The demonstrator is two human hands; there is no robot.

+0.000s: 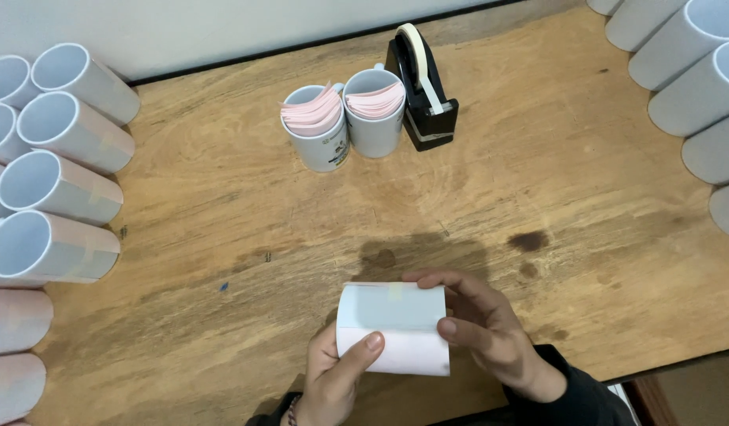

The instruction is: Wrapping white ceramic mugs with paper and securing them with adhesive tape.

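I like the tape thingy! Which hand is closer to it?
Right. The right hand lies below the black tape dispenser, slightly right; the left hand sits lower and farther left.

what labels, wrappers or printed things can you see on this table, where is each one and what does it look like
Printed mug: back centre, left of a plain mug, white with a small coloured picture low on its side.
Paper wrap: around the mug held by the left hand and right hand, pale blue-white, taped seam on top.
No screens or signs.
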